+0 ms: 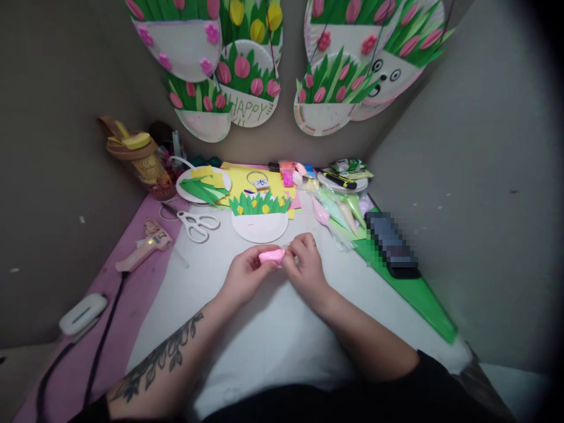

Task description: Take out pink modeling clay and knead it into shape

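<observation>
In the head view, at the centre of the frame, a small pink piece [272, 255] is pinched between the fingertips of the left hand [245, 275] and the right hand [305, 267], just above the white table [273, 335] and just below the paper plate [259, 226] with green grass and yellow buds. The piece seems to be soft paper or foam, though this cannot be told for sure, so it could be creased or torn if squeezed too hard. Were the pinch loosened, it could be dropped onto the table near the scissors [197, 224] and glue gun [143, 249] at left.
</observation>
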Available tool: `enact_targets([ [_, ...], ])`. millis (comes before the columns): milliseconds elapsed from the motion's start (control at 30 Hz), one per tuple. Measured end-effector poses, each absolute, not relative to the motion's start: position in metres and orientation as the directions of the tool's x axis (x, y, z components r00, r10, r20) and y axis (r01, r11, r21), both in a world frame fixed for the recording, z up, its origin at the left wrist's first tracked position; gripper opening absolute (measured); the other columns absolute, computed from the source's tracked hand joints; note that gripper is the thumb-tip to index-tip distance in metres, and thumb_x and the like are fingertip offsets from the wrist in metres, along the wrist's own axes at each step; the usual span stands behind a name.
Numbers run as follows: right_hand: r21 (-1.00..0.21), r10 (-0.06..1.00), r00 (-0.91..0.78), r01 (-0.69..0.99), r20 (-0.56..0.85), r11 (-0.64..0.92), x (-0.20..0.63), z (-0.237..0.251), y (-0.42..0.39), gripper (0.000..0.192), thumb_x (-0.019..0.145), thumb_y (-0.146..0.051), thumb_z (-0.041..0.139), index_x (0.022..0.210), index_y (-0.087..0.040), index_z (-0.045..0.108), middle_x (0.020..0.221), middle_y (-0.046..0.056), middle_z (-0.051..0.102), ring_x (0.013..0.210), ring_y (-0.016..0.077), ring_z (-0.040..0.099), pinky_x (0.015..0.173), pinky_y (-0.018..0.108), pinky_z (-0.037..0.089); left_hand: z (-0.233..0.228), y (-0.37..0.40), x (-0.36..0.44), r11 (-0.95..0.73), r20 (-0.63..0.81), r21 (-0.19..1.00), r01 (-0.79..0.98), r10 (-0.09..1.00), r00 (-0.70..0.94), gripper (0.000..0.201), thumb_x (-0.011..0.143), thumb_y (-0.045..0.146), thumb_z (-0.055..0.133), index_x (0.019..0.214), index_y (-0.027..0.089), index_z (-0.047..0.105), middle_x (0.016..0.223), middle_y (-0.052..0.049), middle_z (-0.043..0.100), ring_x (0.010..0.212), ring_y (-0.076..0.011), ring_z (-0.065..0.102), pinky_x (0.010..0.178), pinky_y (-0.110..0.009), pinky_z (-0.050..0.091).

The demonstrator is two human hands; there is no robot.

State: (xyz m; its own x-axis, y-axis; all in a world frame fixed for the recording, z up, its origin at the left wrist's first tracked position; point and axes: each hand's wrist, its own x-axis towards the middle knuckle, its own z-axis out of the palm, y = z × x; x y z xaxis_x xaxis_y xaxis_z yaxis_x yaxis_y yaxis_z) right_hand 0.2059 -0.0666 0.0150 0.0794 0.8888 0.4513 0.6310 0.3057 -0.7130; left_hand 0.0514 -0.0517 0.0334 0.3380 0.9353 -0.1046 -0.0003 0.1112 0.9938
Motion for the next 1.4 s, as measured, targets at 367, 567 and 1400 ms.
enact_targets([
  [367, -0.826, 0.896, 0.081, 0.430, 0.438, 0.365, 0.225, 0.028, -0.071, 0.016, 0.086, -0.030, 0.053, 0.073, -0.021, 0.055, 0.093, 0.005, 0.046, 0.093, 0.0189, 0.050, 0.084, 0.034, 0.043, 0.024, -0.042, 0.047, 0.254, -0.155, 0.933, -0.254, 0.923, 0.353, 0.031, 0.076, 0.033, 0.067, 0.099, 0.013, 0.062, 0.088, -0.008, 0.072, 0.074, -0.0186, 0.068, 0.080, -0.036, 0.052],
  [567, -0.921, 0.956, 0.048, 0.287, 0.290, 0.265, 0.228, 0.020, -0.063, 0.021, 0.084, -0.040, 0.058, 0.078, -0.022, 0.067, 0.104, 0.007, 0.050, 0.107, 0.0218, 0.050, 0.085, 0.033, 0.043, 0.029, -0.045, 0.043, 0.062, -0.051, 0.998, -0.024, 0.943, 0.329, 0.028, 0.076, 0.030, 0.067, 0.100, 0.015, 0.065, 0.095, -0.009, 0.071, 0.083, -0.0202, 0.068, 0.080, -0.033, 0.051],
  [1400, -0.784, 0.877, 0.028, 0.462, 0.479, 0.414, 0.230, 0.034, -0.070, 0.010, 0.086, -0.029, 0.054, 0.088, -0.022, 0.062, 0.101, 0.007, 0.049, 0.099, 0.0208, 0.052, 0.082, 0.036, 0.046, 0.036, -0.044, 0.045, 0.252, -0.197, 0.961, -0.111, 0.911, 0.363, 0.039, 0.080, 0.041, 0.063, 0.103, 0.010, 0.068, 0.082, -0.010, 0.073, 0.077, -0.0179, 0.065, 0.074, -0.028, 0.050],
])
